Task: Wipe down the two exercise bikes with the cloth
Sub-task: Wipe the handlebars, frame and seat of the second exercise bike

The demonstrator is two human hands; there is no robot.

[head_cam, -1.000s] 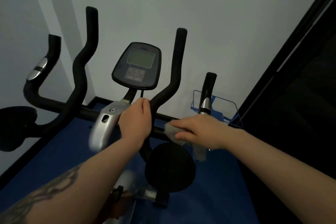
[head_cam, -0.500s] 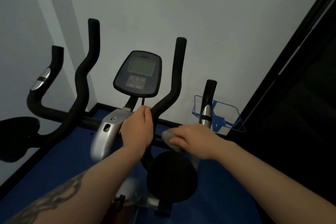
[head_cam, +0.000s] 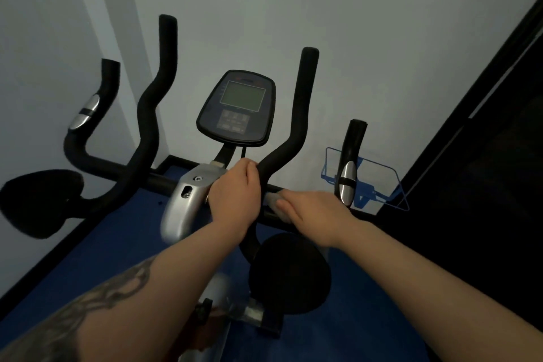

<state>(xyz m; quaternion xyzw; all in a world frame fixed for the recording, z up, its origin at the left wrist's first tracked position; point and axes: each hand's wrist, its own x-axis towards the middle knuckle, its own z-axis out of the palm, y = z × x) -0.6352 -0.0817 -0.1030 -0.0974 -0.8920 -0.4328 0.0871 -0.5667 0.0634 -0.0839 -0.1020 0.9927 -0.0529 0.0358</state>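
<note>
Here, the left hand (head_cam: 235, 200) grips the black foam handlebar (head_cam: 293, 138) as a brace, apparently, while the right hand's (head_cam: 317, 211) flat fingers (head_cam: 286, 206) press the small grey cloth (head_cam: 271, 200) onto the crossbar (head_cam: 276, 216).

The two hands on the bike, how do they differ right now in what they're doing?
The left hand grips the bike's bare black handlebar near its centre, fingers curled round it; the right hand lies flatter, pressing the grey cloth against the crossbar. The left hand touches no cloth; the right hand covers most of it. The left sits closer to the console. Both rest on the same bike.
</note>
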